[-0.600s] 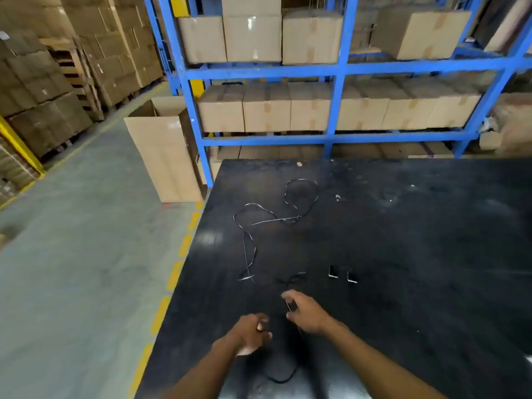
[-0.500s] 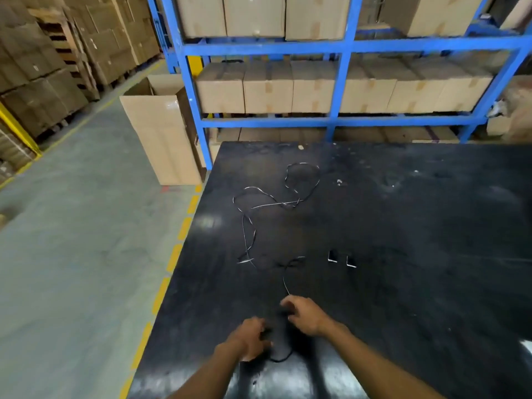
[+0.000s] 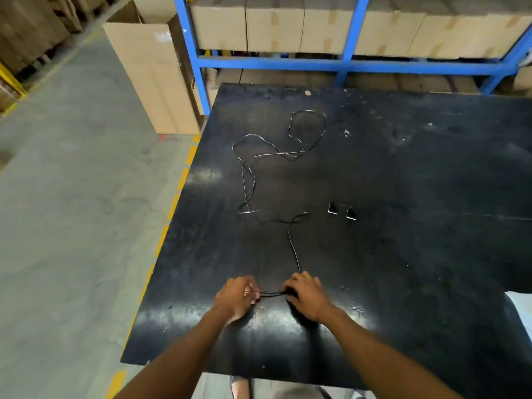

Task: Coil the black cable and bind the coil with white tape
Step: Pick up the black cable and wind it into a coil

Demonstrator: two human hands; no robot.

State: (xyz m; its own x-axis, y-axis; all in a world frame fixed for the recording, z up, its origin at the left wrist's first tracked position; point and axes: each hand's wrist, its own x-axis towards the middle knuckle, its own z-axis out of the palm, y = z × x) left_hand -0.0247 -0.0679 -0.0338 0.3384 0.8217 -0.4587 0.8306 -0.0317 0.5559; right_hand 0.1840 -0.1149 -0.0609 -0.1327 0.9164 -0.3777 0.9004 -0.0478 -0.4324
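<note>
1. Since earlier, both hands have been drawn apart, a short span of black cable [image 3: 269,294] pulled taut between them
2. Left hand [image 3: 236,298] and right hand [image 3: 307,295] are each closed on it; the remainder is left sprawled across the table [image 3: 431,254]
3. Thin, light and limp handling is judged; it is best gripped near the held end

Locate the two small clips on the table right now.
In the head view, the clips lie side by side on the black table, right of the loose cable and beyond the right hand.
</note>
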